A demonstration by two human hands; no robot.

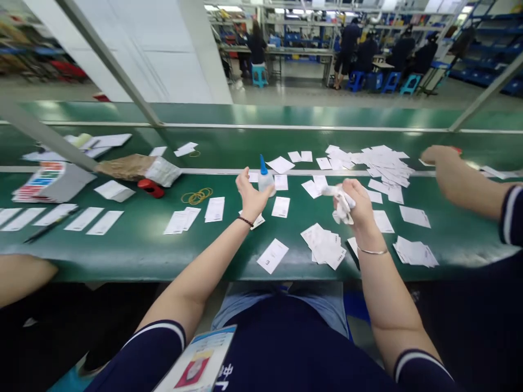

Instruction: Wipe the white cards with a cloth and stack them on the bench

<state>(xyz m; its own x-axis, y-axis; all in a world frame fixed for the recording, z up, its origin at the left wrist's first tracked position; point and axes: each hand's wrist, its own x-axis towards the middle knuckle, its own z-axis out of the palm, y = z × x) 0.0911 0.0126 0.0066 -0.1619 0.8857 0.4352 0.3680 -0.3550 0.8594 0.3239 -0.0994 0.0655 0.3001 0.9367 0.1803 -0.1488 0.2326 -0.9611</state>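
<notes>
The person's right hand is clenched around a crumpled white cloth above the green desk, while the open left hand, bent up at the wrist, sits just beside a blue-tipped squeeze bottle among scattered paper slips.

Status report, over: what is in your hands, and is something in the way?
Left hand open, empty, beside plastic squeeze bottle. Right hand gripping crumpled white cloth. Loose paper slips on green belt; co-worker's hand at right.

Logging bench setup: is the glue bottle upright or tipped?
Upright: the plastic bottle stands on the green belt, its blue nozzle on top, just beside the left hand.
</notes>
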